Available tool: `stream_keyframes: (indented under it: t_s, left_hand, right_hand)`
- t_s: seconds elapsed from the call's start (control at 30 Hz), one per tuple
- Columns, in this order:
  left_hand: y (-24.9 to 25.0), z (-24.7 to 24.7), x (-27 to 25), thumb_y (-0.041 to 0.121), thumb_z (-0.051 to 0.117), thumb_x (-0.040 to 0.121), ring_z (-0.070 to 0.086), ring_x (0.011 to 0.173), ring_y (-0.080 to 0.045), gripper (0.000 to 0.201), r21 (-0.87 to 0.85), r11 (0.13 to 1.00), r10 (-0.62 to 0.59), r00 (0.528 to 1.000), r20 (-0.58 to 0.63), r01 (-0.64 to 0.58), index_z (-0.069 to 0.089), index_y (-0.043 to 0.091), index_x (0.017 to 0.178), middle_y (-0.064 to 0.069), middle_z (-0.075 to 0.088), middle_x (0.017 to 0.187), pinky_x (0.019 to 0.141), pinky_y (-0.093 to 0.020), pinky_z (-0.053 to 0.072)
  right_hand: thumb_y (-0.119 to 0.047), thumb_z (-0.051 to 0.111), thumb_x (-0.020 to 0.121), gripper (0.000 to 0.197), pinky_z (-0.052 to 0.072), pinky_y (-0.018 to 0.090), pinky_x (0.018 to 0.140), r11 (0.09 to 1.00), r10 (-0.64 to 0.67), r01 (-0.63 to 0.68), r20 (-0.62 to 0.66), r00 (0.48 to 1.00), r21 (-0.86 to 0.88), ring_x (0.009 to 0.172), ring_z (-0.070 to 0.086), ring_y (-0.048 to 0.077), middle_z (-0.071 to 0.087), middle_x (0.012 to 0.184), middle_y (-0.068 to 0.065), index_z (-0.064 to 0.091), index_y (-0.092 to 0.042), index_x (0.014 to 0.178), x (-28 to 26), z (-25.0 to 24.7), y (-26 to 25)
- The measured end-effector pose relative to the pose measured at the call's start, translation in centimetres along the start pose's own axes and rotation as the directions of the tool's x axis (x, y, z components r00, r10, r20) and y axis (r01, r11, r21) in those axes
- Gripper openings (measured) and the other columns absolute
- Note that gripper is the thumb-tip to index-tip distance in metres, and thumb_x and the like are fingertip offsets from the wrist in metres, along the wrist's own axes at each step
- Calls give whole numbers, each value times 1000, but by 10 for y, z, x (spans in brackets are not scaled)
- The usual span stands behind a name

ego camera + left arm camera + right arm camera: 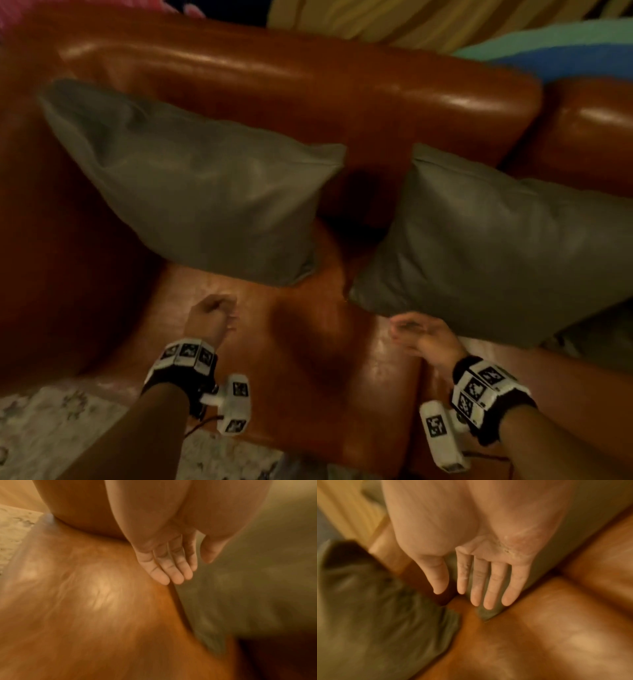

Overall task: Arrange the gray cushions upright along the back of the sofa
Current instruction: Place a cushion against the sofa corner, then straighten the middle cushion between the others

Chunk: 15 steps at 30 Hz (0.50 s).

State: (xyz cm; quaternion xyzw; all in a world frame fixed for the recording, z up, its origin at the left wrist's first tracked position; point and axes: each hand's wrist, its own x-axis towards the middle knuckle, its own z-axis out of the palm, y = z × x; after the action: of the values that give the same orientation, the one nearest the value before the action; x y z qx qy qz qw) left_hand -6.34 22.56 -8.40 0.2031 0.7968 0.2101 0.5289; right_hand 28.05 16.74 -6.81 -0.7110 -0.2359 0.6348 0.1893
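Two gray cushions lean against the back of the brown leather sofa (291,78). The left cushion (191,181) stands tilted in the sofa's left corner; the right cushion (496,246) leans beside it with a dark gap between them. My left hand (214,318) hovers above the seat just below the left cushion, fingers straight and holding nothing (171,566). Near the right cushion's lower corner my right hand (416,334) is open and empty, its fingers (489,585) straight over that corner (486,613). Both wrist views are blurred.
The sofa seat (308,342) lies bare in front of the cushions. A pale patterned rug (51,428) covers the floor at the lower left. Striped and blue-green fabric (548,44) lies behind the sofa back. More gray fabric (596,339) sits under the right cushion.
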Motion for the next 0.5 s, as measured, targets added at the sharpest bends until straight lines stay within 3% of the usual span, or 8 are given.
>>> stream_keyframes:
  t_s: [0.07, 0.13, 0.2, 0.23, 0.27, 0.33, 0.4, 0.5]
  left_hand:
    - [-8, 41, -23, 1, 48, 95, 59, 68, -26, 23, 71, 997, -10, 998, 64, 6, 63, -1, 113, -23, 66, 97, 58, -31, 50]
    - [-7, 82, -47, -1, 46, 96, 57, 61, -21, 23, 118, 993, -18, 991, 130, 2, 62, -2, 112, -13, 62, 81, 49, -24, 46]
    - [8, 112, -72, 8, 47, 99, 59, 57, -15, 15, 129, 991, 6, 985, 174, -29, 62, 6, 103, -6, 57, 77, 44, -17, 46]
    - [14, 123, -79, 15, 52, 99, 61, 64, -14, 9, 144, 988, 36, 982, 183, -63, 60, 12, 103, -5, 58, 80, 45, -12, 47]
    - [26, 173, -108, 23, 59, 96, 65, 79, -18, 11, 160, 979, 94, 971, 219, -131, 58, 18, 106, -6, 62, 88, 54, -12, 51]
    - [46, 184, -116, 29, 69, 88, 64, 109, -33, 28, 51, 979, 181, 959, 219, -196, 58, 22, 112, -11, 63, 111, 80, -30, 55]
    - [69, 212, -124, 25, 67, 90, 59, 114, -30, 48, -40, 964, 264, 941, 213, -261, 50, 13, 134, -14, 58, 125, 84, -34, 50]
    - [102, 239, -131, 50, 71, 80, 55, 123, -23, 88, -76, 952, 306, 909, 283, -297, 29, 26, 153, -4, 49, 146, 88, -38, 51]
  right_hand:
    - [5, 65, 83, 13, 51, 22, 70, 999, 32, -31, -62, 998, 10, 95, 61, 27, 67, 96, 14, 68, -8, 84, -12, -43, 24]
    - [2, 68, 82, 10, 49, 26, 75, 998, 54, -57, -143, 988, -12, 95, 61, 26, 68, 101, 16, 69, -9, 80, -28, -91, 42]
    - [-20, 73, 82, 6, 48, 34, 81, 994, 64, -84, -240, 969, -73, 91, 61, 24, 70, 101, 13, 69, -19, 78, -37, -130, 46]
    - [-33, 74, 80, 11, 47, 38, 85, 993, 62, -90, -305, 950, -80, 92, 62, 26, 70, 97, 11, 69, -23, 77, -40, -148, 45]
    - [-43, 73, 78, 18, 46, 41, 89, 995, 64, -91, -410, 910, -46, 93, 62, 29, 69, 95, 10, 67, -25, 76, -58, -205, 53]
    - [-62, 74, 67, 37, 46, 42, 95, 1000, 12, -20, -529, 848, -10, 97, 62, 29, 68, 95, 7, 64, -28, 77, -48, -229, 42]
    - [-78, 74, 48, 65, 47, 48, 101, 991, -13, 93, -606, 795, 101, 105, 63, 25, 67, 99, -2, 63, -31, 93, -42, -265, 36]
    - [-53, 72, 74, 69, 43, 55, 104, 944, -44, 204, -516, 855, 258, 115, 52, 19, 56, 119, -8, 46, -32, 133, -32, -291, 15]
